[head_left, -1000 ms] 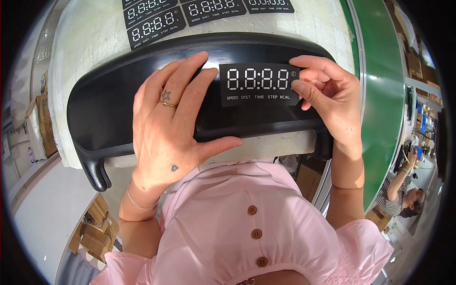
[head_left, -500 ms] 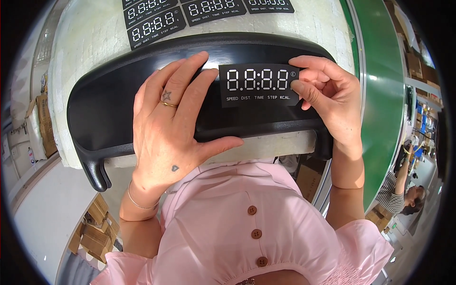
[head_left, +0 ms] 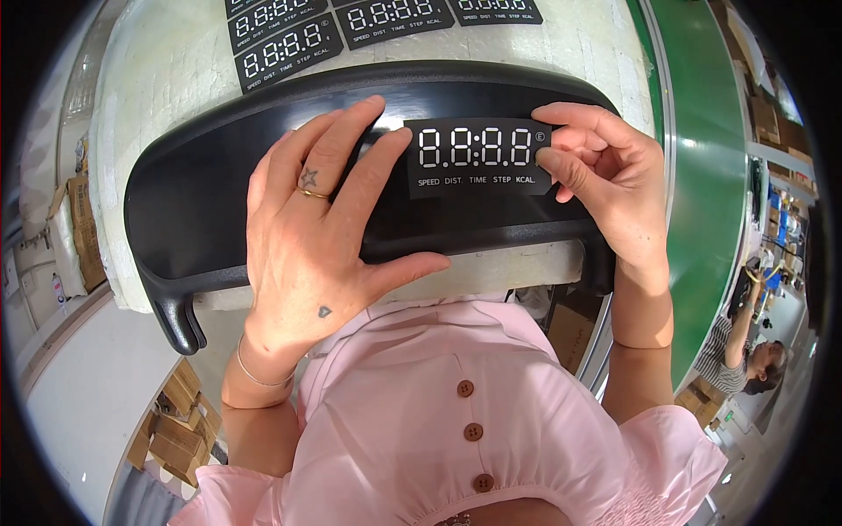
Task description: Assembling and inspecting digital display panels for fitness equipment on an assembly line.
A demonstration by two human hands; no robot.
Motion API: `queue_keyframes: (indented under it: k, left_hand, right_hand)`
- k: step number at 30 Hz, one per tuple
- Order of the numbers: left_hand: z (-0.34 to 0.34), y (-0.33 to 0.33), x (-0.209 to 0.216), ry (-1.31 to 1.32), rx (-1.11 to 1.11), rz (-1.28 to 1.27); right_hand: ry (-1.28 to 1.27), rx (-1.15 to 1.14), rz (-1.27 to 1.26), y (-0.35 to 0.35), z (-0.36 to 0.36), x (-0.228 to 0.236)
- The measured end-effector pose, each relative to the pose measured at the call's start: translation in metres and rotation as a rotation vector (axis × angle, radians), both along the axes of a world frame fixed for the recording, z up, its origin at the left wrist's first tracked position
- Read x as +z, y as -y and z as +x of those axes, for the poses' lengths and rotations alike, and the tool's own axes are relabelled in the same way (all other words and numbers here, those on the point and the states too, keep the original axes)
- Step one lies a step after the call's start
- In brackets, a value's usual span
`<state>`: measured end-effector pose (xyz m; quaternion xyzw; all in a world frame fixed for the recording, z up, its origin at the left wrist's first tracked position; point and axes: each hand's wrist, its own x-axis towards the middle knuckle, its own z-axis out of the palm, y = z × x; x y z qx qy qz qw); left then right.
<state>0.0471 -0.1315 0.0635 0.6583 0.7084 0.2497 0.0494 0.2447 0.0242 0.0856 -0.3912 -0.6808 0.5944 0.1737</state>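
A long, moulded black plastic housing point(head_left: 202, 193) lies across the counter point(head_left: 579, 44), its far edge bowed in a smooth arc, its face glossy and its rim more finely grained. At each end a stubby rounded arm bends toward the person. The counter wears a pale, slightly wrinkled covering crossed by seams.

On the right half of the housing is a thin rectangular display overlay point(head_left: 478, 156), matt black with white segmented digits and a row of small lettering below. The right hand point(head_left: 614, 171) has its grip closed on the overlay's right edge, pinched between thumb and forefinger. Whether the sheet sits fully flat against the plastic is hard to tell from above.

The left hand point(head_left: 311, 219), wearing a slim gold ring point(head_left: 314, 194), has its grip open: fingers spread over the housing, forefinger tip at the overlay's left edge, thumb stretched rightward along the near side. Beyond the housing, at the far left, lie more flat black overlays point(head_left: 289, 57).
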Motion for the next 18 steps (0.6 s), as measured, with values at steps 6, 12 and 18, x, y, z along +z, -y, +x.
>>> queue_keyframes:
  k: [6,12,18]
  left_hand:
    - [0.0002,-0.0007,0.0017,0.000,-0.003,-0.020]
    - [0.0013,-0.0021,0.0043,-0.002,-0.008,-0.030]
    - [0.0017,-0.0025,0.0058,-0.006,-0.013,-0.046]
  right_hand:
    - [-0.001,-0.002,0.004,-0.0002,-0.0001,-0.0003]
    - [-0.007,-0.006,0.018,-0.0009,0.0001,-0.0004]
    - [0.037,-0.041,0.081,0.0030,-0.0041,-0.0019]
